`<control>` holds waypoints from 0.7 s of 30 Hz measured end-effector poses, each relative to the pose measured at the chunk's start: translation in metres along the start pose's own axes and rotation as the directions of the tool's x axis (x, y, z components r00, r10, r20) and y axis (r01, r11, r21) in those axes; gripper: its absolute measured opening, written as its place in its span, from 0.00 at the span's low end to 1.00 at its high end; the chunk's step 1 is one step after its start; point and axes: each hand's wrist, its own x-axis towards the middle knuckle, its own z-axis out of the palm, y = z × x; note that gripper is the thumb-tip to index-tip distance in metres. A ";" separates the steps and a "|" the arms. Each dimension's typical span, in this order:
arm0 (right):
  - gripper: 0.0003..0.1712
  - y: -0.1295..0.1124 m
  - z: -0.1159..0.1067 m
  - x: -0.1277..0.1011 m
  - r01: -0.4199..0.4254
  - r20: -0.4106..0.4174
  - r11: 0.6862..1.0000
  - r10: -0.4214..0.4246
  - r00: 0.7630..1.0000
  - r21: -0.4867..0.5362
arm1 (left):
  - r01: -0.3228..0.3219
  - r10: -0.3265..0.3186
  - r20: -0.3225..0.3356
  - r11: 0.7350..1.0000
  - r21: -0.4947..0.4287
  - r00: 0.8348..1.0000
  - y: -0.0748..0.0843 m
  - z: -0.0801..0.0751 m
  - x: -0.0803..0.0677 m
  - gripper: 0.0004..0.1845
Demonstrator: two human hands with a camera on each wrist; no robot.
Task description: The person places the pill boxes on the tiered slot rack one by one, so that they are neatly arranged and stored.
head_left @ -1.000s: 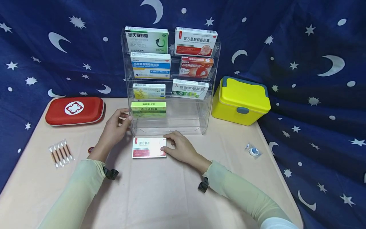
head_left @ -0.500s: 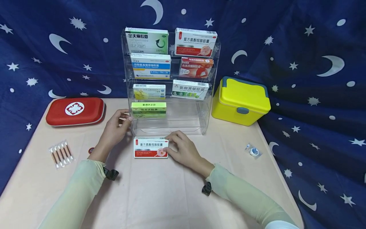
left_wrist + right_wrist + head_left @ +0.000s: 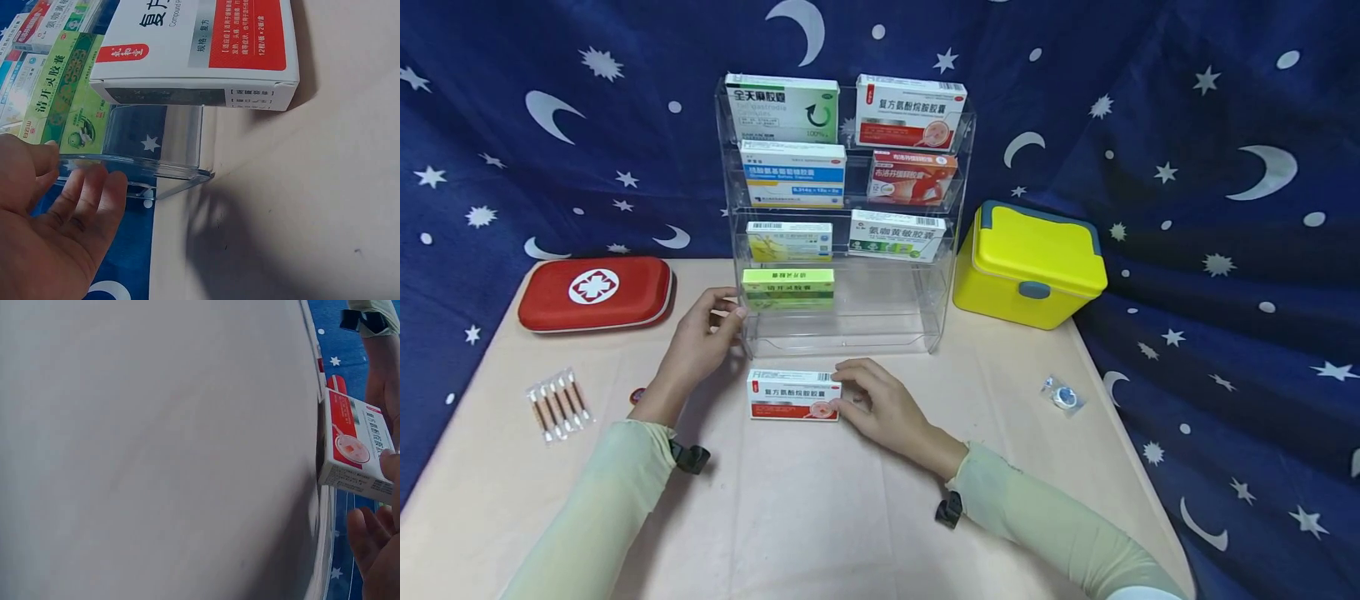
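Observation:
A clear tiered display rack (image 3: 887,293) stands at the back middle, with several medicine boxes on its tiers. My left hand (image 3: 703,335) holds its lower left side, thumb and fingers around the clear edge beside a green medicine box (image 3: 62,94). In front of the rack, a white and red medicine box (image 3: 790,398) stands on its long edge, leaning back, its printed face toward me. My right hand (image 3: 886,410) pinches this box by its right end, thumb on the front. In the right wrist view the thumb overlaps a corner of the box (image 3: 353,445).
A red first-aid case (image 3: 597,292) lies at the back left, with a pack of swabs (image 3: 560,404) in front. At the back right stands a yellow lidded box (image 3: 1032,267). A small wrapped item (image 3: 1063,395) lies near the right edge.
My right hand has tipped the white and red box more upright, so its top side now shows, and has drawn it slightly nearer. The left hand stays on the rack.

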 end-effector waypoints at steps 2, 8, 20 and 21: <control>0.21 -0.001 0.001 0.001 -0.022 0.002 0.996 0.022 1.000 0.081 | -0.004 0.004 0.001 1.000 0.000 1.000 0.000 0.000 -0.001 0.23; 0.18 -0.003 -0.007 0.006 -0.155 0.007 0.948 0.159 0.987 0.277 | -0.011 0.011 0.000 1.000 -0.007 1.000 0.001 0.001 -0.001 0.23; 0.16 0.012 -0.133 0.057 -0.159 -0.262 0.974 0.198 0.944 0.164 | 0.007 -0.008 0.005 1.000 0.014 1.000 0.000 0.001 0.000 0.24; 0.16 0.014 -0.142 0.061 -0.154 -0.288 0.979 0.187 0.939 0.133 | 0.007 -0.007 0.005 1.000 0.011 1.000 0.000 0.000 -0.001 0.23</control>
